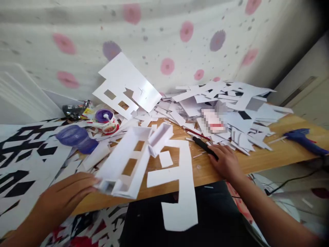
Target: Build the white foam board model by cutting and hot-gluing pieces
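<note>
My left hand [69, 188] pinches the near left corner of a white open-topped box form [113, 156], built of thin upright walls with rectangular cut-outs in its base. A small white channel-shaped part [160, 137] adjoins its far right end. On the right, my right hand [227, 161] is closed over the black handle of a craft knife [202, 144], whose tip lies on the table and points to the far left. Between the hands, a flat white cut-out shape [185, 178] overhangs the table's front edge. A small white square piece [166, 159] lies beside it.
Piles of white scraps [246, 103] cover the back of the wooden table [257, 161]. A blue glue gun [305, 139] lies at the right. At the left are a purple container [77, 137], a tub [109, 125] and a black-and-white cut sheet [33, 161]. A large white sheet [125, 82] leans behind.
</note>
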Motion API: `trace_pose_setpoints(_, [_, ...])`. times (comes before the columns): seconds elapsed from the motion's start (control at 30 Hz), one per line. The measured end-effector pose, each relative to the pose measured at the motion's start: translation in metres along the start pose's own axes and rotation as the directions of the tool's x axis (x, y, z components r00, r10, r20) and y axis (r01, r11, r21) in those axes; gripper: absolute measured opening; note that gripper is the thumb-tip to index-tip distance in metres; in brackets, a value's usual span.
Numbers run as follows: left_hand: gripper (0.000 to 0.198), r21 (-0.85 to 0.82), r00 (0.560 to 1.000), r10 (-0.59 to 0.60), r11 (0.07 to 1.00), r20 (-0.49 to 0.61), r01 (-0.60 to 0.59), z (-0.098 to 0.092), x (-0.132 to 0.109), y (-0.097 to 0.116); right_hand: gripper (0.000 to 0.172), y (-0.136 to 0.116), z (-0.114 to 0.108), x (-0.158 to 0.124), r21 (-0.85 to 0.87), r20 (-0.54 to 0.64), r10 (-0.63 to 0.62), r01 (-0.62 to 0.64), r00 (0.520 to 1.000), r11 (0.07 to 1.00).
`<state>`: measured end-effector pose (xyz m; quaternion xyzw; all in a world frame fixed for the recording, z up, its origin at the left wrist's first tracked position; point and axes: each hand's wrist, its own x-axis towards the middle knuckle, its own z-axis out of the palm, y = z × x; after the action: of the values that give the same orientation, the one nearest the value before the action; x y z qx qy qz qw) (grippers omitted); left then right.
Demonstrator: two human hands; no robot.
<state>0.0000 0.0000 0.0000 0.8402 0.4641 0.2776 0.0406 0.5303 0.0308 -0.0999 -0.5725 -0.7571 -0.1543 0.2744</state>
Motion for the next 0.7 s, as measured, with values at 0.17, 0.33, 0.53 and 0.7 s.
trace_pose_setpoints(0.17, [0.016, 0.072, 0.973, 0.229, 0.97, 0.04, -0.231, 0.039, 0.032, -0.008, 0.024, 0.001, 0.004, -0.004, 0.007, -0.018, 0.024, -0.023, 1.0, 1.0])
trace_pose_setpoints(0.33, [0.026, 0.161, 0.999, 0.031, 0.986, 0.03, -0.035, 0.053, 0.036, -0.043, 0.025, 0.002, 0.005, -0.004, 0.011, -0.019, 0.029, -0.029, 0.999, 1.0])
trace_pose_setpoints(0.53, [0.03, 0.153, 0.993, -0.119, 0.981, -0.003, 0.118, 0.065, 0.049, -0.046, 0.024, 0.002, 0.005, -0.003, 0.017, -0.03, 0.014, -0.014, 0.999, 1.0])
trace_pose_setpoints(0.7, [0.028, 0.13, 0.989, -0.142, 0.981, -0.049, 0.148, 0.08, 0.063, -0.04, 0.025, 0.004, 0.005, -0.005, 0.012, -0.026, 0.001, 0.0, 1.0, 1.0])
